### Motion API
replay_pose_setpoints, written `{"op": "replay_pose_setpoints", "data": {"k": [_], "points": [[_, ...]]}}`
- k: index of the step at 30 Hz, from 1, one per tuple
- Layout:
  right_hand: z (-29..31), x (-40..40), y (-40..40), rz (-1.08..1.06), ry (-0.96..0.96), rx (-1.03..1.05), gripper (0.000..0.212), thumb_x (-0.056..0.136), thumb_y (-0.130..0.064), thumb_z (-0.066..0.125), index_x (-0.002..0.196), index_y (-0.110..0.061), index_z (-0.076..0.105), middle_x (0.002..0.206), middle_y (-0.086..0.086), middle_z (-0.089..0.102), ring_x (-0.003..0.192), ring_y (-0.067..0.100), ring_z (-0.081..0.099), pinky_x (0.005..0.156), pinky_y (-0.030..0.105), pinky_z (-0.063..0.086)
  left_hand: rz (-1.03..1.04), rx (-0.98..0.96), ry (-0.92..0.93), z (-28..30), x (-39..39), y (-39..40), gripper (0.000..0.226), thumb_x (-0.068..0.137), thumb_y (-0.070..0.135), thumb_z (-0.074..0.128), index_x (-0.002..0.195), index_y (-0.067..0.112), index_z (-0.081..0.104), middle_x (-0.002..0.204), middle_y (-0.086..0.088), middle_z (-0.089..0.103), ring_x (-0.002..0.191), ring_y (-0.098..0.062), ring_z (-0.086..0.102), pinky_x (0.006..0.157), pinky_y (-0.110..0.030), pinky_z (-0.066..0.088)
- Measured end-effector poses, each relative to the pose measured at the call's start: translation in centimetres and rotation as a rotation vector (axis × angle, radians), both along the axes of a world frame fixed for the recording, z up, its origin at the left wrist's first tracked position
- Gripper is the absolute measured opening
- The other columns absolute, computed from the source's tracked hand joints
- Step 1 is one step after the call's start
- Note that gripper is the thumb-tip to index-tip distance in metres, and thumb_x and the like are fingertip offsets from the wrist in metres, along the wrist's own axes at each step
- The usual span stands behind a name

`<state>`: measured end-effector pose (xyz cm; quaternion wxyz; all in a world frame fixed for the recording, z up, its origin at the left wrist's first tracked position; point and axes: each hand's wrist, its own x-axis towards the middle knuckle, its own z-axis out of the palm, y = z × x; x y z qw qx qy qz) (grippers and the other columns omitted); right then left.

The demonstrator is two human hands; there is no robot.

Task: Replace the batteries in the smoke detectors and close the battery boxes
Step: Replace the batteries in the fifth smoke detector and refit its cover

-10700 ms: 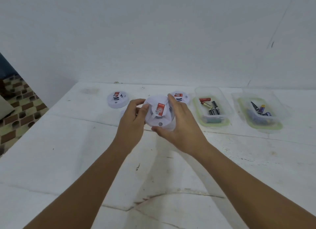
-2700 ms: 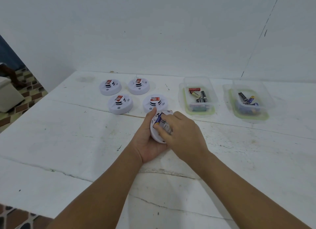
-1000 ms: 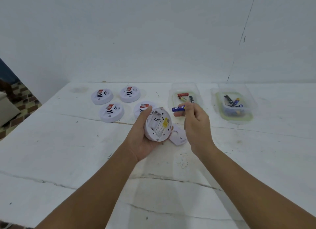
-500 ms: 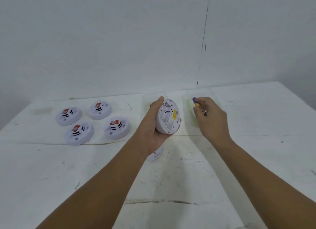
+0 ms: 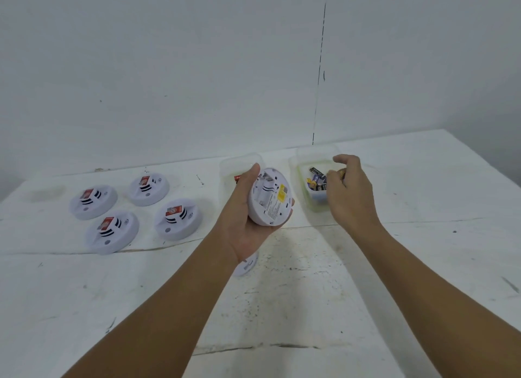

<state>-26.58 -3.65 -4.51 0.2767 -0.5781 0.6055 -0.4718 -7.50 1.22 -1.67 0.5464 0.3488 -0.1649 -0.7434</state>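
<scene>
Left hand: the left hand [image 5: 248, 222] is gripping a round white plastic smoke detector [image 5: 270, 197], thumb curled over its upper rim, fingers wrapped behind, holding it above the middle of the white bench [image 5: 310, 293] with its underside tilted toward the camera.

Held detector: its battery bay is lying uncovered; the bay is appearing to hold no cells, though this is hard to confirm at this size. A yellow label is showing on the back.

Right hand: the right hand [image 5: 348, 191] is hovering over the clear plastic box with a green rim [image 5: 303, 185] near the far edge of the bench, fingers loosely curled, thumb raised. Something small is showing at the fingertips; whether it is being pinched cannot be told.

Right box contents: several dark and blue batteries [image 5: 317, 180] are lying inside.

Second box: another clear plastic box [image 5: 239, 163] is sitting just left of the first, partly hidden behind the left hand.

Cover: a white plastic piece [image 5: 248, 264], probably the detached cover, is lying on the bench beneath the left wrist.

Other detectors: four white smoke detectors with red stickers [image 5: 138, 208] are resting face up toward the far left corner.

Progress: judged early; one detector is standing open and awaiting fresh cells, and four look untouched.
</scene>
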Motion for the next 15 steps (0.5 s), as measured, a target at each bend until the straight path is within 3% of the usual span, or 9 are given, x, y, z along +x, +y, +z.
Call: {"op": "replay_pose_setpoints", "data": {"k": [4,9,12,15], "points": [[0.6,1.0,-1.0,0.147,0.194,0.051,0.059,0.103,-0.003,0.04,0.159,-0.016,0.03,0.12,0.008,0.053,0.119,0.024,0.051,0.09,0.028,0.036,-0.031,-0.021,0.009,0.1,0.5,0.2,0.057,0.083,0.047,0.07,0.132,0.019,0.068,0.125,-0.009,0.072,0.138,-0.038,0.053,0.104,-0.048,0.051],[1.1,1.9,-2.0,0.13,0.356,0.075,0.074,0.106,-0.013,0.05,0.167,-0.017,0.008,0.147,0.017,0.042,0.116,0.023,0.054,0.087,0.024,0.033,-0.053,-0.042,-0.006,-0.1,1.9,0.2,0.052,0.086,0.047,0.07,0.13,0.018,0.07,0.124,-0.009,0.073,0.124,-0.041,0.06,0.107,-0.049,0.048],[1.1,2.7,-1.5,0.069,0.323,-0.041,0.07,0.106,-0.018,0.055,0.165,-0.017,0.017,0.165,0.016,0.022,0.127,0.016,0.047,0.099,0.022,0.035,-0.04,-0.046,0.001,-0.3,3.1,0.5,0.049,0.089,0.047,0.069,0.127,0.016,0.07,0.126,-0.011,0.071,0.12,-0.041,0.061,0.111,-0.05,0.046],[0.7,4.4,-0.1,0.088,0.227,-0.199,0.055,0.104,-0.016,0.056,0.156,-0.018,0.038,0.15,0.008,0.033,0.112,0.016,0.056,0.097,0.026,0.046,-0.014,-0.045,0.043,-0.6,4.5,1.3,0.051,0.092,0.047,0.066,0.133,0.016,0.068,0.131,-0.012,0.068,0.126,-0.039,0.058,0.114,-0.05,0.044]]}}
